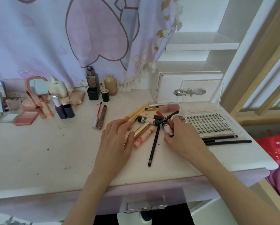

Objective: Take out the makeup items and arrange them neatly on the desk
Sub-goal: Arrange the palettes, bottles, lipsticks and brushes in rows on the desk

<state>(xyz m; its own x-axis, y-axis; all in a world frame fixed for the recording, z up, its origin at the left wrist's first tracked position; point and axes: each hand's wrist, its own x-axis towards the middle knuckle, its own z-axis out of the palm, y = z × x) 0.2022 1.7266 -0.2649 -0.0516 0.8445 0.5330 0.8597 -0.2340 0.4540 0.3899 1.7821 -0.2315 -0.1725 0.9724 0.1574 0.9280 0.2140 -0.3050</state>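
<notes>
Flanking one gold tube (138, 133), two hands (115, 140)

Hands: two, left hand (118, 137) and right hand (183, 135), both over the pile.
Gold tubes: one (140, 130), by the left hand.
Pink tubes: one (145, 135), right beside the gold one.
Yellow pencils: looks like three (136, 111), fanned at the far side of the pile.
Lash trays: one (209, 123), far right.
Black brushes: three handles (223, 140), near right, below the tray.
Purple bottles: two (65, 109), far left.
Mirrors: one (37, 86), far left.
</notes>
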